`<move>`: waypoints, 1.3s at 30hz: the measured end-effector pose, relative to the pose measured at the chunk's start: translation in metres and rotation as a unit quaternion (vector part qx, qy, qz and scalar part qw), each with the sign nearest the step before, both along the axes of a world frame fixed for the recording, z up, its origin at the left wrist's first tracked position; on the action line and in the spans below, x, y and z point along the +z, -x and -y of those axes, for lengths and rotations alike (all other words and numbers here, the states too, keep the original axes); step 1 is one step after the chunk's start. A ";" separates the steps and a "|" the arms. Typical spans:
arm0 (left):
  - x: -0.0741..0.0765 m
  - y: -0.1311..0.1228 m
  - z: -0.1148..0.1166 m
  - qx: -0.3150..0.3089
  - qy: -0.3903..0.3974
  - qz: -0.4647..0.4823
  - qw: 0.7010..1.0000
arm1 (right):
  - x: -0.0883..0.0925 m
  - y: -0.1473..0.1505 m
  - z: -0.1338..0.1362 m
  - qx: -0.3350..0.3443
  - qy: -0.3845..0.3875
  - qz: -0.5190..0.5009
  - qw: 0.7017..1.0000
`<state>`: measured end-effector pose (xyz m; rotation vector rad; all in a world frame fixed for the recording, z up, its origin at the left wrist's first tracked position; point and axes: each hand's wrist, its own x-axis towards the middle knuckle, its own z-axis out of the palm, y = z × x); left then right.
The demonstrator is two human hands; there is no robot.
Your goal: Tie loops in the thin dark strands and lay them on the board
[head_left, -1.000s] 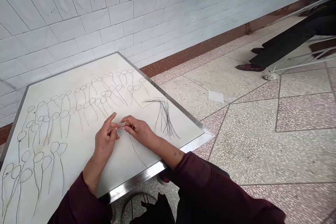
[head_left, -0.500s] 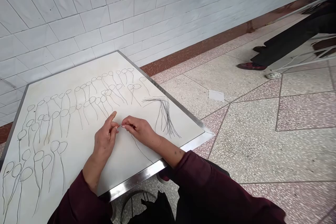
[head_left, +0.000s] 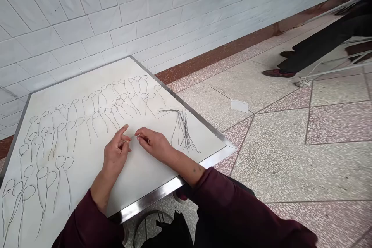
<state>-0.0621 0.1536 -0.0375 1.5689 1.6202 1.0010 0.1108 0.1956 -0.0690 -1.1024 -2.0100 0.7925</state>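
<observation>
Over the front part of the white table (head_left: 139, 178), my two hands are a small gap apart. My left hand (head_left: 114, 155) has its index finger stretched out, with the thumb pinched against the other fingers. Facing it, my right hand (head_left: 155, 144) pinches with thumb and fingertips. A thin wire (head_left: 133, 136) spans the gap, its ends hidden in the fingers. To the right of my right hand lies a bundle of bent dark wires (head_left: 183, 128). Many wires with a round loop at one end, such as this looped wire (head_left: 69, 186), spread across the left and back of the tabletop.
A metal strip (head_left: 151, 197) edges the table, which stands against a white tiled wall (head_left: 101, 19). On the speckled floor (head_left: 279, 162) lies a white piece of paper (head_left: 240, 105). Another person's legs (head_left: 319, 42) are at the far right.
The long wire tail that trailed from my right hand toward the front edge no longer shows. My right fingers have shifted slightly; the looped wires and the bundle lie as before.
</observation>
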 end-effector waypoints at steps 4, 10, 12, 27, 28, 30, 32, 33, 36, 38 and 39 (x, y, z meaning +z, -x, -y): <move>-0.002 -0.001 -0.001 -0.009 -0.008 0.023 1.000 | 0.001 0.005 0.003 0.005 0.003 -0.002 1.000; -0.002 0.001 -0.002 0.022 0.008 0.046 0.999 | 0.007 0.002 -0.001 0.035 0.101 -0.046 0.993; -0.003 0.001 -0.003 0.026 0.015 0.046 0.998 | 0.007 -0.001 -0.004 0.025 0.130 -0.059 0.989; -0.011 -0.001 -0.003 0.010 -0.038 -0.032 0.999 | 0.006 0.012 0.006 0.010 0.142 -0.076 0.987; -0.011 -0.001 -0.004 0.009 -0.038 -0.034 0.999 | 0.005 0.012 0.007 0.004 0.131 -0.072 0.989; -0.013 -0.001 -0.004 0.007 -0.038 -0.033 0.999 | 0.004 0.014 0.006 -0.012 0.113 -0.063 0.991; -0.014 -0.001 -0.004 0.006 -0.041 -0.030 0.999 | 0.003 0.016 0.006 -0.027 0.103 -0.059 0.993; -0.014 -0.001 -0.004 0.006 -0.043 -0.029 0.999 | 0.002 0.017 0.006 -0.031 0.099 -0.059 0.993; -0.015 -0.003 -0.005 0.006 -0.047 -0.019 0.999 | 0.001 0.020 0.006 -0.036 0.089 -0.054 0.994; -0.015 -0.004 -0.004 0.005 -0.045 -0.011 0.999 | 0.001 0.021 0.006 -0.041 0.084 -0.050 0.994; -0.015 -0.004 -0.004 0.005 -0.043 -0.008 0.999 | 0.000 0.022 0.006 -0.045 0.081 -0.050 0.994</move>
